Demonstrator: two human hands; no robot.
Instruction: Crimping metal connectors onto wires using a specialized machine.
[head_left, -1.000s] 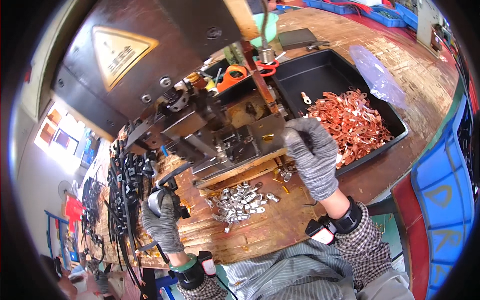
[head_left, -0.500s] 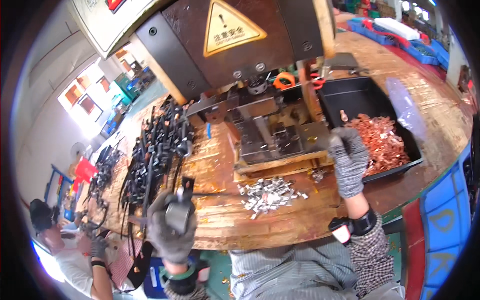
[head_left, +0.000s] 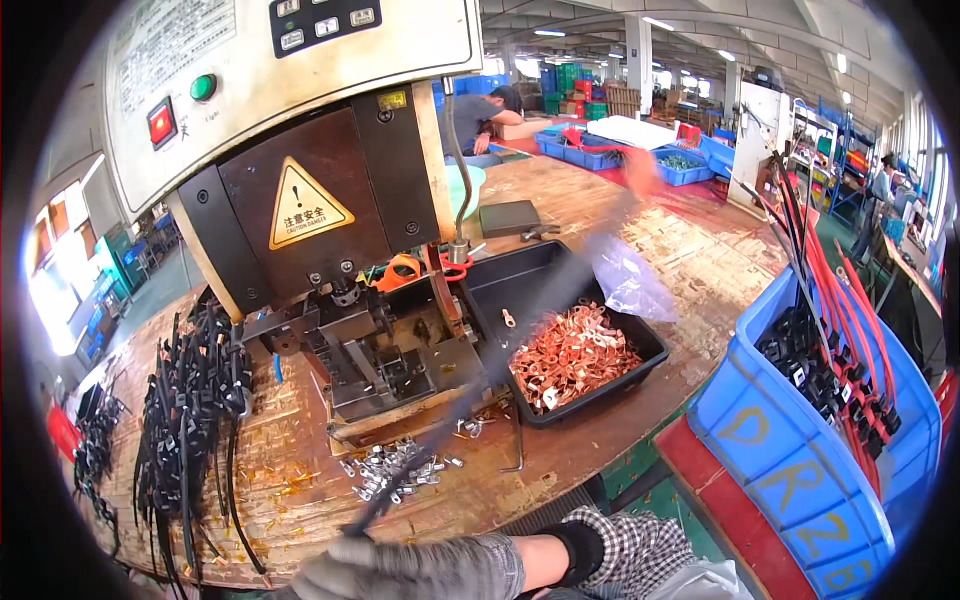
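Observation:
My right hand [head_left: 410, 568], in a grey knit glove, reaches in from the lower right and lies at the near table edge. Its fingers are closed round a long black cable [head_left: 470, 395], smeared by motion, which slants up to the right across the table. The cable's far end looks reddish and blurred. My left hand is not in view. Just beyond the right hand lies a pile of silver metal terminals [head_left: 400, 470]. Behind them stands a press machine [head_left: 310, 200] with a warning triangle. To its right sits a black tray [head_left: 590, 405] holding copper lugs [head_left: 570, 355].
Bundles of black cables [head_left: 195, 410] lie at the left. A blue crate [head_left: 790, 480] with red and black cables stands at the right. A plastic bag [head_left: 632, 278] and orange-handled scissors [head_left: 400, 272] are near the tray. Another person [head_left: 478, 118] leans over the far table.
My view has swung right. My right hand has left the copper lugs' tray and come down to the near edge, now holding the cable. My left hand has gone out of view.

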